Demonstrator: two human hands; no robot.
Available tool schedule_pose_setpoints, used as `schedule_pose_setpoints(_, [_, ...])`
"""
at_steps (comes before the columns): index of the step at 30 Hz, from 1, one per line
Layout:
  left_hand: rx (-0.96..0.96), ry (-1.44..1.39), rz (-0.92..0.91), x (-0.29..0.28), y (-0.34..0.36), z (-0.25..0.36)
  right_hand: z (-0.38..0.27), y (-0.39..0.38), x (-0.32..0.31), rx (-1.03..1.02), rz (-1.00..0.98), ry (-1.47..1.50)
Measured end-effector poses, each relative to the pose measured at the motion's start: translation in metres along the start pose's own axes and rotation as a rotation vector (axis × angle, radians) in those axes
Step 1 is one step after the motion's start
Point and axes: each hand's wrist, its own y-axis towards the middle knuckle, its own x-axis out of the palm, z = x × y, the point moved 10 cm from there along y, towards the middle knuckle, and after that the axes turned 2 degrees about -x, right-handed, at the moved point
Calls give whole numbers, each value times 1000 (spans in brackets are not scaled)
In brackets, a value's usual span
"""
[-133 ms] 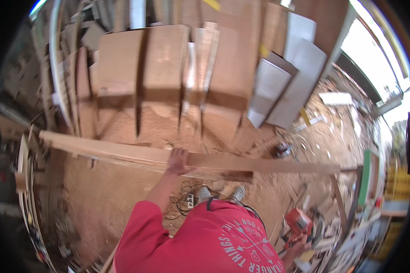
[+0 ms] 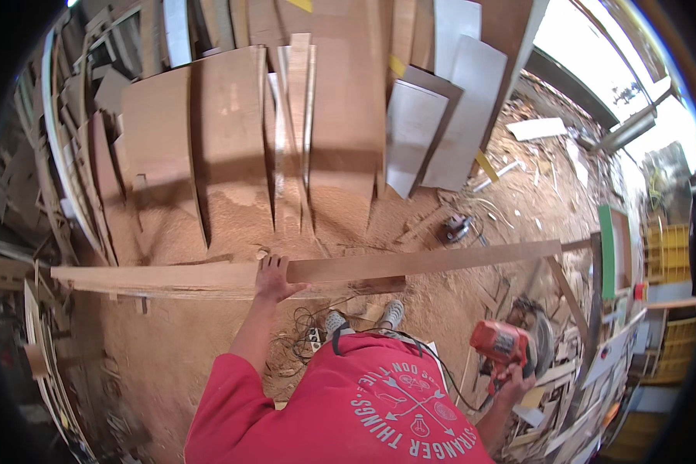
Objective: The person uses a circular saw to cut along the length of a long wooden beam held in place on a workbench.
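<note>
The left grip (image 2: 274, 281) lies spread across a long wooden plank (image 2: 425, 261); the right grip (image 2: 516, 383), well apart, curls around a red circular saw (image 2: 498, 340).

The left hand (image 2: 275, 278) lies across a long wooden plank (image 2: 356, 265), thumb spread from the fingers, while the right hand (image 2: 513, 383) grips a red circular saw (image 2: 501, 342) near the plank's right part. Beyond, brown panels (image 2: 228, 131) stand upright; a power strip (image 2: 315, 338) and tangled black cables (image 2: 295, 329) lie near the person's shoes (image 2: 393, 312).
</note>
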Motion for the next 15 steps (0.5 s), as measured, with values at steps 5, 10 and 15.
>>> schedule_pose_setpoints(5, [-14,-70,-145,23,-44,63,-39,1,46,97,-220,-9])
schedule_pose_setpoints(10, [16,-58,-127,7,-39,74,2,2,110,102,-371,-60])
schedule_pose_setpoints(15, [-27,-133,-62,23,-60,55,12,-15,152,194,-495,-67])
